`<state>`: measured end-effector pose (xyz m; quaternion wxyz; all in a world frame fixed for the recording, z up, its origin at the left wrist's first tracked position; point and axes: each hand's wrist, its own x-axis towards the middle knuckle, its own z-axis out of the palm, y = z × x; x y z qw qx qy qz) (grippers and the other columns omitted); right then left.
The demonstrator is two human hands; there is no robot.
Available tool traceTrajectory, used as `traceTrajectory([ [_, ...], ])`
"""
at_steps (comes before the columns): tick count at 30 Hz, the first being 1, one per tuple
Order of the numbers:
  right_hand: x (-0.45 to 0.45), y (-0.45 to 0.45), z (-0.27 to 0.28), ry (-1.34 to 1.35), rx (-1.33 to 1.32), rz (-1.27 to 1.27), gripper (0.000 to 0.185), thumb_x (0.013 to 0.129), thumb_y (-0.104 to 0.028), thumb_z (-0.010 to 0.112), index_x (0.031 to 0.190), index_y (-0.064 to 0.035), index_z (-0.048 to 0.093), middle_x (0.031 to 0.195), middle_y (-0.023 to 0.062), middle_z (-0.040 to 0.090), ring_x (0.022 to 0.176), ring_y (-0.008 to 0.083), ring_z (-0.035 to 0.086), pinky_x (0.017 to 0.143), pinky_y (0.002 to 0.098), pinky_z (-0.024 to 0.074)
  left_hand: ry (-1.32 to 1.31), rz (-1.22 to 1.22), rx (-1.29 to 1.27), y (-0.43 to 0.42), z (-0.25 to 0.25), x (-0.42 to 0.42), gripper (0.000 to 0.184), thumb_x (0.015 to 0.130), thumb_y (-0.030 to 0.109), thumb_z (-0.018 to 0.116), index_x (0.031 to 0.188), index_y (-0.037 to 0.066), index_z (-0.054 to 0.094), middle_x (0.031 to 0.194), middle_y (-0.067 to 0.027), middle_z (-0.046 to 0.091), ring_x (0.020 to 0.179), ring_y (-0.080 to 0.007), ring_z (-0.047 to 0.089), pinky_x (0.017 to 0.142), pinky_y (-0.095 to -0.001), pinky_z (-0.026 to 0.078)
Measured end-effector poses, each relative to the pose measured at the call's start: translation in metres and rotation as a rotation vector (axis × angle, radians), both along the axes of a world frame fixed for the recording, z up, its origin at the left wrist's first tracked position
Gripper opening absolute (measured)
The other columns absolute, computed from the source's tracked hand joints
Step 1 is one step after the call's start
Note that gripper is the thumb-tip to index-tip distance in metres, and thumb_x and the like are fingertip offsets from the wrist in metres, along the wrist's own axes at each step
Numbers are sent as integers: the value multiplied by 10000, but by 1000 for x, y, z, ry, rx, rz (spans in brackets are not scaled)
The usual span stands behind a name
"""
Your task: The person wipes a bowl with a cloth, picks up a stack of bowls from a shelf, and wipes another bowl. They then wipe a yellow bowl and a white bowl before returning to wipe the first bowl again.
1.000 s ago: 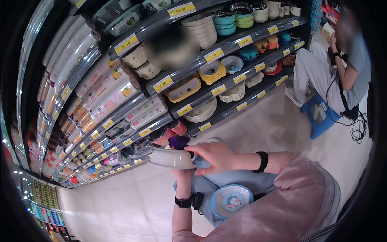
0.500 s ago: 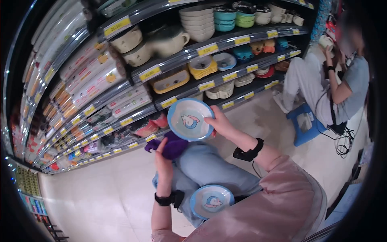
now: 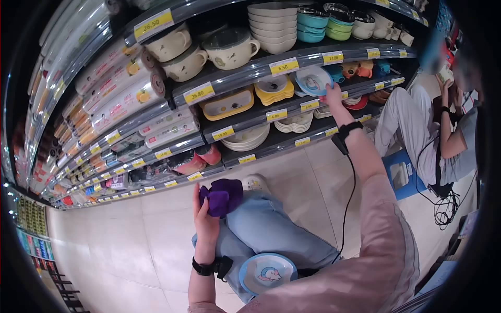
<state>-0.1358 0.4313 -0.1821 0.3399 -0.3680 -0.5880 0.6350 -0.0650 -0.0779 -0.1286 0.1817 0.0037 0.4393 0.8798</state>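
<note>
- Head view, hands: two of the wearer's own. The right hand, right of upper centre, is pinched narrow on the rim of a blue-rimmed bowl. The left hand, just below and left of centre, is curled round a purple cloth, its fingers pointing up.
- Blue-rimmed bowls: two seen plainly. The held one is at a middle shelf, beside the yellow bowls; the lap bowl sits face up at bottom centre, and each shows one cartoon figure.
- Handled pots: three at upper left of centre, two stacked and one lidded pot apart.
- Cream bowls: one nested stack at top centre; the exact count is hard to make out.
- Yellow tray shape: one stack or piece, left of the yellow bowls.
- Wristbands: two on the wearer, one at the right wrist, one at the left.
- Other person: one, at the right edge, cut off by the dark rim, beside one blue stool.
- Hidden or unclear: what lies under the held bowl; the palm behind the cloth; the blurred packs at far left.
</note>
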Motion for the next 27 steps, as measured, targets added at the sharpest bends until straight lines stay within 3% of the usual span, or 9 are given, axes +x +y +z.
traceTrajectory([
  [5, -37, 12, -5, -57, -166, 70, 386, 896, -230, 420, 1219, -55, 301, 687, 107, 569, 450, 179, 552, 406, 297, 468, -21, 47, 6, -2, -6, -5, 587, 839, 20, 415, 1363, 166, 195, 1245, -59, 389, 1109, -207, 446, 948, -362, 360],
  [7, -40, 15, -8, -92, -64, 67, 296, 899, -219, 417, 1127, -46, 341, 638, 130, 567, 430, 194, 563, 364, 293, 474, 55, 52, -45, -2, -6, -6, 589, 835, 13, 418, 1361, 170, 204, 1235, -66, 390, 1097, -204, 450, 941, -356, 366],
  [15, -41, 6, -5, -219, -14, 108, 514, 898, -314, 413, 1293, -50, 215, 637, 107, 571, 458, 176, 564, 406, 279, 470, -14, 35, -22, 1, -3, -4, 568, 840, 13, 416, 1355, 151, 221, 1213, -70, 399, 1078, -190, 457, 940, -339, 360],
  [17, -30, -2, 6, -557, 296, 75, 520, 887, -320, 417, 1294, -48, 241, 674, 161, 590, 505, 239, 592, 482, 347, 492, -15, 32, -20, -1, -5, -4, 563, 843, 13, 412, 1355, 150, 223, 1211, -72, 401, 1077, -188, 457, 940, -338, 360],
  [20, -24, 2, -13, -618, 533, -59, 469, 871, -320, 392, 1254, -61, 308, 884, 199, 611, 844, 397, 568, 705, 491, 440, 0, 30, -24, -5, -9, -5, 578, 847, 9, 406, 1364, 167, 200, 1228, -78, 396, 1091, -190, 449, 941, -331, 360],
  [23, 21, -51, -15, -417, 792, 37, 237, 841, -239, 455, 1034, -102, 453, 802, 180, 608, 777, 356, 587, 647, 457, 457, 57, 70, -72, -1, -2, 0, 644, 822, -32, 444, 1373, 157, 170, 1263, -85, 363, 1106, -184, 437, 943, -320, 356],
  [24, 42, -78, -7, -393, 820, 225, 183, 823, -193, 493, 972, -89, 514, 746, 154, 608, 715, 339, 595, 603, 427, 462, 59, 72, -62, 0, 1, 1, 644, 822, -32, 444, 1373, 157, 170, 1263, -85, 363, 1106, -184, 437, 943, -320, 356],
  [25, 57, -101, -16, -173, 786, 398, 146, 815, -169, 519, 933, -91, 554, 726, 136, 607, 655, 285, 606, 575, 374, 466, 130, 43, -144, 0, 5, 3, 687, 805, -52, 468, 1378, 153, 149, 1283, -89, 339, 1120, -180, 424, 948, -315, 349],
  [27, 98, -166, 16, -162, 515, 806, 235, 802, -144, 565, 1025, -75, 539, 746, 36, 602, 723, 104, 586, 619, 260, 456, 193, 21, -224, 1, 20, 10, 732, 789, -73, 492, 1383, 149, 127, 1302, -92, 316, 1133, -177, 411, 953, -310, 342],
])
